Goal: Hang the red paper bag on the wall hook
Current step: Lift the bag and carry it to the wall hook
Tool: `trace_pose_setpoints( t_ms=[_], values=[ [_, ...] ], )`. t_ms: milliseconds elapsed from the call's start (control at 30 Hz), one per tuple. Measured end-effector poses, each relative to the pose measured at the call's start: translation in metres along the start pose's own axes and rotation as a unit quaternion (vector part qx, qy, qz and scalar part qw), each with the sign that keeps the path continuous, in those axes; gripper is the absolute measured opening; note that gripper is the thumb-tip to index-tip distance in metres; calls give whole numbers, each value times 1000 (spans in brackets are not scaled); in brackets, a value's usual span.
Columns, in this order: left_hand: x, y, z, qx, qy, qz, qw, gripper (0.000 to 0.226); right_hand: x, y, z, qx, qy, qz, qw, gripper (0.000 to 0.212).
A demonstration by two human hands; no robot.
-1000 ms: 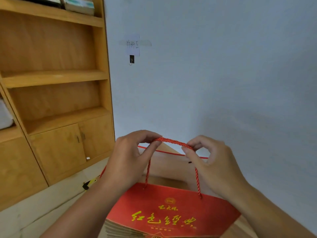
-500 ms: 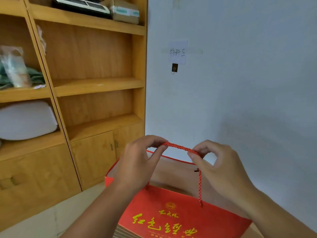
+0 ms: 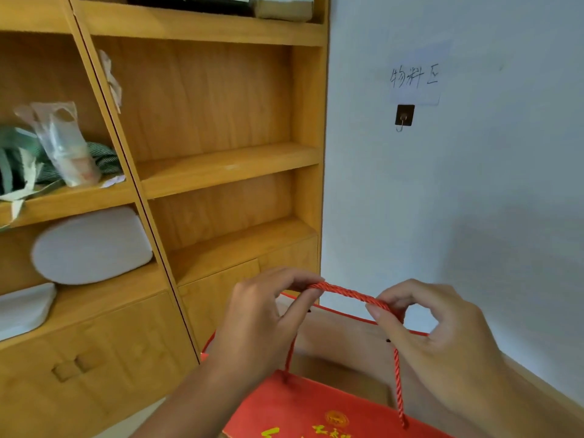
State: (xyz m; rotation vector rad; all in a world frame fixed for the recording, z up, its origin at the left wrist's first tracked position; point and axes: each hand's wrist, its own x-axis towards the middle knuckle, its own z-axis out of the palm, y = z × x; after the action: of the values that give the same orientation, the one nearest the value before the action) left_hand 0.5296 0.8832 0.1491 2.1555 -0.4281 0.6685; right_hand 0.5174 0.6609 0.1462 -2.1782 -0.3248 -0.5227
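The red paper bag (image 3: 316,409) with yellow print hangs open at the bottom of the view. Its red twisted rope handle (image 3: 347,294) is stretched level between my hands. My left hand (image 3: 262,324) pinches the handle's left end between thumb and fingers. My right hand (image 3: 436,330) pinches the right end. The wall hook (image 3: 404,116), a small dark square plate with a metal hook, sits on the pale wall above and slightly right of the handle, well apart from it. Nothing hangs on the hook.
A handwritten paper label (image 3: 414,80) is taped just above the hook. A wooden shelf unit (image 3: 221,172) fills the left side, holding white foam pads (image 3: 91,245), a plastic bag (image 3: 66,143) and boxes on top. Bare wall lies to the right.
The view has swung left and closer to the wall; the hook now appears larger and further right. Both hands keep the same grip on the handle, with the bag raised slightly.
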Motion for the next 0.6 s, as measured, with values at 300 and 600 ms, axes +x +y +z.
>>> trace_pose_setpoints(
  t_ms=[300, 600],
  values=[
    [111, -95, -10, 4, 22, 24, 999, 15, 112, 2, 78, -29, 28, 6, 999, 10],
    [220, -221, 6, -74, -6, 60, 995, 16, 216, 22, 172, -83, 88, 54, 991, 17]
  ],
)
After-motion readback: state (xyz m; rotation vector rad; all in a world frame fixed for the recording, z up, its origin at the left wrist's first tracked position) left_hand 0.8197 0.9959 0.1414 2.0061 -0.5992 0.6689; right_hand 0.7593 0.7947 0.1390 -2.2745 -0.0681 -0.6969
